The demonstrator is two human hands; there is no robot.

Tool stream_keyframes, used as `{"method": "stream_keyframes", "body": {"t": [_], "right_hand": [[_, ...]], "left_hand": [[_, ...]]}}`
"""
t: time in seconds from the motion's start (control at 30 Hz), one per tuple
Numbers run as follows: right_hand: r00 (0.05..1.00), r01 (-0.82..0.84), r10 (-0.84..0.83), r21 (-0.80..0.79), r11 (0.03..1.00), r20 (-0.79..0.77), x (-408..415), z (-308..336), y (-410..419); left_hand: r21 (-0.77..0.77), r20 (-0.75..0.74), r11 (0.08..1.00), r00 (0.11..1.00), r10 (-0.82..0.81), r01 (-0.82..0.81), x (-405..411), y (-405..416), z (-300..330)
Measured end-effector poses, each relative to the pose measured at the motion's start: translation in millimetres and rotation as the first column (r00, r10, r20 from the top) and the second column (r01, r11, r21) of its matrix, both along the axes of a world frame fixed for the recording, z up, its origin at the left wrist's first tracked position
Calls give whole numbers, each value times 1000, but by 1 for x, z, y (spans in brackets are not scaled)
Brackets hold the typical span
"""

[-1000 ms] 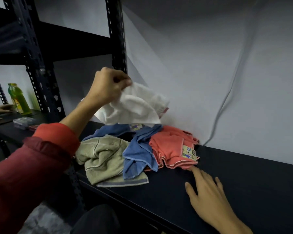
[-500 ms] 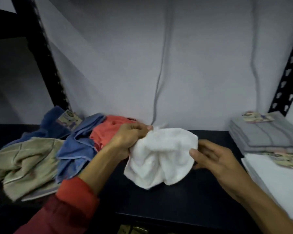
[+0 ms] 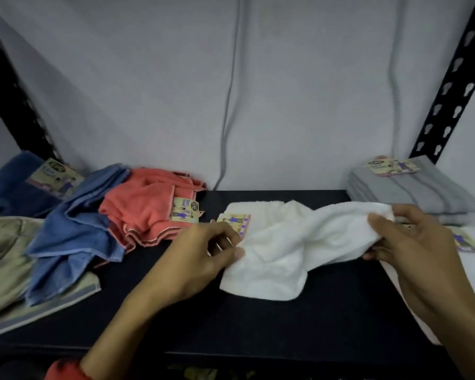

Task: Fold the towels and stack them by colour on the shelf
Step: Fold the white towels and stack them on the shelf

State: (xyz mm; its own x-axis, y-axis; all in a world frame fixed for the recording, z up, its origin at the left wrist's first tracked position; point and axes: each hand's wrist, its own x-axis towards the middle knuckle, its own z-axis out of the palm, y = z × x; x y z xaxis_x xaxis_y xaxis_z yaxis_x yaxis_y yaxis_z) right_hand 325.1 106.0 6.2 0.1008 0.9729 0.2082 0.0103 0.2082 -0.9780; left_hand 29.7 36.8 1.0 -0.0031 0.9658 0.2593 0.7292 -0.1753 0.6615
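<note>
A crumpled white towel (image 3: 291, 242) lies stretched across the middle of the dark shelf (image 3: 258, 319). My left hand (image 3: 200, 259) pinches its left edge, near a paper label. My right hand (image 3: 412, 237) grips its right end, lifted slightly off the shelf. At the left lies a loose pile: a coral towel (image 3: 143, 207), a light blue towel (image 3: 74, 231), a dark blue towel (image 3: 14, 187) and an olive towel (image 3: 3, 259). At the right stand a folded grey stack (image 3: 412, 193) and a folded white stack (image 3: 472, 270).
A pale wall closes off the back of the shelf, with two thin cables (image 3: 228, 111) running down it. Black perforated uprights stand at the far left (image 3: 14, 111) and far right (image 3: 455, 86). The shelf's front edge runs below my forearms.
The white towel went from bunched in my left hand over the pile to pulled out sideways between both hands on the shelf. My right hand has taken hold of its right end.
</note>
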Motion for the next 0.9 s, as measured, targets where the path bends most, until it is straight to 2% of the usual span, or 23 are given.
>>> {"method": "stream_keyframes", "body": {"t": [0.07, 0.13, 0.17, 0.23, 0.27, 0.3, 0.33, 0.37, 0.4, 0.47, 0.5, 0.53, 0.63, 0.73, 0.77, 0.8, 0.83, 0.87, 0.9], "right_hand": [[993, -30, 22, 74, 997, 117, 2, 8, -5], [930, -171, 142, 58, 984, 339, 8, 15, -7], [847, -283, 260, -20, 959, 463, 13, 19, -8], [549, -497, 531, -259, 828, 646, 19, 27, -14], [394, -562, 623, -359, 745, 676, 19, 31, -19], [286, -598, 673, -421, 682, 682, 21, 35, -22], [240, -617, 680, -432, 658, 693, 20, 39, -27], [256, -620, 644, -388, 682, 721, 19, 42, -32], [332, -601, 577, -304, 739, 746, 16, 45, -37], [545, -517, 405, -86, 852, 734, 3, 48, -48], [642, -490, 359, 2, 872, 678, -6, 46, -52], [698, -489, 355, 51, 871, 622, -15, 43, -55], [677, -559, 370, 117, 821, 637, -35, 24, -52], [774, -481, 288, 227, 847, 564, -36, 16, -41], [825, -422, 254, 253, 871, 504, -33, 17, -37], [870, -353, 205, 277, 894, 448, -29, 18, -33], [903, -270, 132, 302, 914, 409, -24, 21, -30], [914, -180, 34, 329, 927, 405, -18, 23, -25], [903, -101, -59, 344, 933, 425, -12, 24, -21]], "left_hand": [[40, 156, 999, 988, 22, -29, -10, 0, 4], [101, 300, 991, 953, 51, -85, -19, -2, 9], [139, 367, 983, 928, 58, -117, -21, -3, 13], [209, 498, 960, 865, 60, -187, -21, -8, 22], [237, 543, 948, 838, 50, -210, -19, -10, 27], [258, 565, 941, 824, 38, -221, -17, -12, 30], [273, 565, 937, 825, 29, -220, -13, -14, 33], [278, 555, 939, 832, 16, -204, -6, -17, 35], [266, 554, 948, 833, -2, -175, 2, -18, 35], [215, 578, 973, 814, -59, -82, 22, -20, 32], [194, 588, 981, 803, -95, -26, 33, -21, 27], [180, 590, 983, 796, -134, 32, 42, -21, 22], [169, 596, 973, 771, -226, 155, 61, -23, 14], [185, 598, 974, 771, -219, 134, 59, -19, 10], [188, 528, 976, 828, -192, 106, 54, -15, 5], [178, 381, 981, 914, -138, 74, 47, -9, -2], [144, 156, 988, 985, -79, 57, 39, -3, -7], [83, -100, 996, 994, -32, 41, 30, 2, -13], [6, -299, 1000, 954, -9, 11, 24, 7, -19]]}}
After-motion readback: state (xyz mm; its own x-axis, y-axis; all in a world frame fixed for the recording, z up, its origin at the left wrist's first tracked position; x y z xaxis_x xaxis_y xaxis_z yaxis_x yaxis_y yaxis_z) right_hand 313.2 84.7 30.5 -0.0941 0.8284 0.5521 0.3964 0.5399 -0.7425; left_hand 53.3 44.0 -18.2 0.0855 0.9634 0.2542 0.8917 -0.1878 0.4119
